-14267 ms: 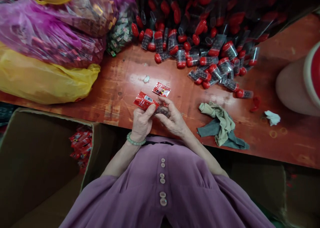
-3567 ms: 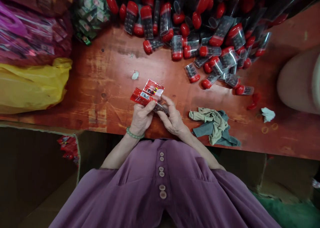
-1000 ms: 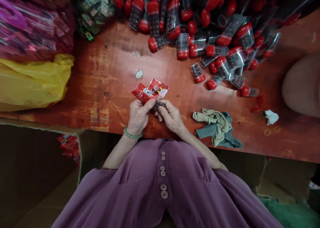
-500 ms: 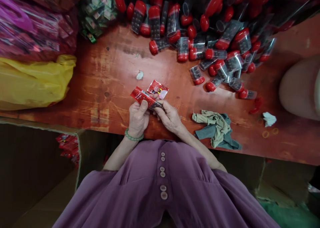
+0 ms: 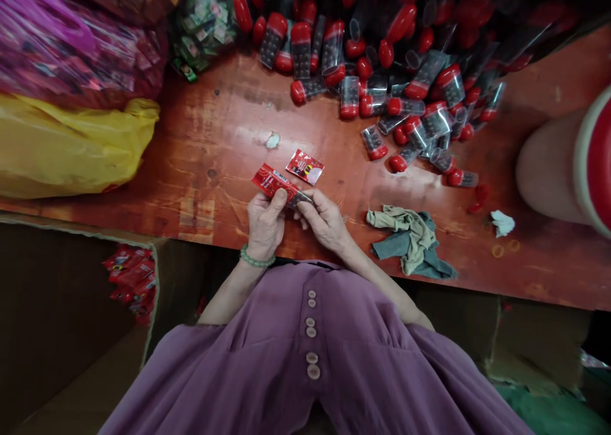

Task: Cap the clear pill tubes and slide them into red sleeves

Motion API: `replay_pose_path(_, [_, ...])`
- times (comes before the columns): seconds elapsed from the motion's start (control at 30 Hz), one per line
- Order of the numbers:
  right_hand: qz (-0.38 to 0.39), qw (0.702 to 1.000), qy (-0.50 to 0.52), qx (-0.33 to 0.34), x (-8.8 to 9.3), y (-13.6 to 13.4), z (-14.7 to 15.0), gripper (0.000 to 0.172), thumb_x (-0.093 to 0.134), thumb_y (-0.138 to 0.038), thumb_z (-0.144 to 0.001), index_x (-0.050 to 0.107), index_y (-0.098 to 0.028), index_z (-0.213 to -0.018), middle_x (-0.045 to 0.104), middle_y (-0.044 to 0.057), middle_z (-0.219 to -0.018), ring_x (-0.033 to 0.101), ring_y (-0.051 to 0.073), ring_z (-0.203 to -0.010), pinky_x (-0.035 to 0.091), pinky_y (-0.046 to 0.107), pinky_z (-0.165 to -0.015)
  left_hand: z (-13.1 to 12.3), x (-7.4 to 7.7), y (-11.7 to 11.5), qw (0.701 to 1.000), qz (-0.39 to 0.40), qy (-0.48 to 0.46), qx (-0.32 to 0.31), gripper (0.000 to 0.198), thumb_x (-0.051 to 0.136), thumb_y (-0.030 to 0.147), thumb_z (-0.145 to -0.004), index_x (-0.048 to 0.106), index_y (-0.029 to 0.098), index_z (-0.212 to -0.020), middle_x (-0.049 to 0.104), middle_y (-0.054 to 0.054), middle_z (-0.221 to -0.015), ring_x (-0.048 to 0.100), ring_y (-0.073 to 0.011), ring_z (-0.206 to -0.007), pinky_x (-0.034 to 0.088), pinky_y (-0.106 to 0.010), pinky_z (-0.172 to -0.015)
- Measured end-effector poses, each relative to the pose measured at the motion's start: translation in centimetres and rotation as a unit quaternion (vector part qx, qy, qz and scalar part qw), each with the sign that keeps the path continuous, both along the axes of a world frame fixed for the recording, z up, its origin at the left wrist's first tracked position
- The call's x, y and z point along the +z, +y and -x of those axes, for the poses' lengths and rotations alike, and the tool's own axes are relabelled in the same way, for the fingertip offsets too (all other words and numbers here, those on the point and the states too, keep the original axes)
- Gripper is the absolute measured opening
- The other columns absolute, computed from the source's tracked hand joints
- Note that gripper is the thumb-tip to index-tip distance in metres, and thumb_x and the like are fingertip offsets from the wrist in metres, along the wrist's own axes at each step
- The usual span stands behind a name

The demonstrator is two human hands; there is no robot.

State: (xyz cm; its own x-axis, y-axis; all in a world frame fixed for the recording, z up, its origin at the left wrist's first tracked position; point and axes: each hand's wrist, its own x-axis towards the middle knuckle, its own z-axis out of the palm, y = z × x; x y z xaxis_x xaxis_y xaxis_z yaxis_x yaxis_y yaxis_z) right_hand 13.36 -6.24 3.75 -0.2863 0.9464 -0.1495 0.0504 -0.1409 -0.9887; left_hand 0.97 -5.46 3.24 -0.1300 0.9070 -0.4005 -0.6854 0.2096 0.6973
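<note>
My left hand [image 5: 265, 225], with a green bead bracelet at the wrist, pinches a printed red packet [image 5: 268, 179] under its thumb. At the packet's right end a dark, clear-walled piece [image 5: 302, 197] shows, much of it covered by fingers. My right hand [image 5: 327, 222] grips that dark end between thumb and fingers, close beside the left. Just beyond the hands, a second red packet [image 5: 305, 166] lies flat on the table. Whether the dark piece sits inside the held packet or behind it, I cannot tell.
Clear tubes with red caps and dark balls [image 5: 300, 50] are heaped at the back. Left are a yellow bag [image 5: 71, 149] and a pink bag [image 5: 109, 60]. Right are crumpled cloths [image 5: 405, 238] and a pale bucket [image 5: 548, 168]. An open cardboard box [image 5: 155, 276] stands below the table edge.
My view has turned slightly, bringing more of the bucket into sight. Fingers that showed above the held packet are now lower, leaving a gap to the loose packet. Both hands keep their hold.
</note>
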Motion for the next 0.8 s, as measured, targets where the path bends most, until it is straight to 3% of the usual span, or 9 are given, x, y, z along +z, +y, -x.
replay_pose_path(0.1, [-0.061,0.995,-0.071,-0.021,0.4,-0.5,0.3,0.031,0.050,-0.051,-0.098,0.055,-0.021,-0.102,0.058,-0.003,-0.074,0.050,0.008,-0.057,0.044,0.023,-0.058,0.2,-0.4,-0.1,0.999,-0.007,-0.027,0.020,0.036,0.093,0.042,-0.057,0.070,0.019,-0.073,0.072,0.003,-0.069,0.065,-0.0085,-0.061,0.056,-0.021,-0.067])
replay_pose_path(0.17, [-0.071,0.993,-0.093,-0.031,0.6,-0.9,0.4,0.031,0.050,-0.052,-0.097,0.056,-0.021,-0.102,0.059,-0.003,-0.074,0.050,0.009,-0.057,0.044,0.023,-0.058,0.3,-0.5,-0.3,0.999,-0.009,-0.033,-0.004,0.037,0.092,0.043,-0.057,0.070,0.018,-0.072,0.072,0.002,-0.068,0.068,-0.0109,-0.064,0.057,-0.024,-0.070])
replay_pose_path(0.3, [0.002,0.999,-0.018,-0.039,0.7,-1.1,0.5,0.038,0.050,-0.059,-0.095,0.054,-0.021,-0.098,0.056,-0.005,-0.069,0.045,0.006,-0.048,0.040,0.021,-0.050,0.5,0.0,-1.0,0.998,-0.015,-0.019,-0.061,0.040,0.089,0.049,-0.060,0.069,0.016,-0.072,0.071,-0.002,-0.066,0.070,-0.0169,-0.067,0.059,-0.029,-0.062])
replay_pose_path(0.47, [0.051,0.997,0.049,-0.010,0.5,-1.0,0.7,0.041,0.054,-0.061,-0.092,0.054,-0.020,-0.097,0.057,-0.006,-0.070,0.047,0.005,-0.047,0.039,0.020,-0.048,0.8,1.1,-1.6,0.995,-0.026,-0.005,-0.097,0.040,0.088,0.049,-0.062,0.067,0.015,-0.071,0.070,-0.004,-0.065,0.069,-0.0179,-0.064,0.058,-0.029,-0.054])
replay_pose_path(0.63, [0.010,0.999,0.044,0.006,0.1,-1.4,1.1,0.040,0.056,-0.059,-0.092,0.051,-0.021,-0.103,0.058,-0.006,-0.072,0.048,0.005,-0.049,0.041,0.020,-0.050,1.0,1.2,-1.7,0.998,-0.021,-0.016,-0.049,0.042,0.088,0.049,-0.061,0.071,0.019,-0.085,0.077,-0.006,-0.086,0.071,-0.0172,-0.072,0.057,-0.025,-0.054])
replay_pose_path(0.8, [0.028,0.996,0.086,0.014,-0.5,-1.4,1.3,0.041,0.062,-0.059,-0.087,0.044,-0.024,-0.095,0.057,-0.009,-0.066,0.047,0.005,-0.044,0.038,0.018,-0.044,0.7,1.4,-2.3,0.999,0.003,-0.017,-0.050,0.041,0.088,0.048,-0.061,0.074,0.017,-0.084,0.077,-0.006,-0.083,0.068,-0.0141,-0.064,0.051,-0.021,-0.048])
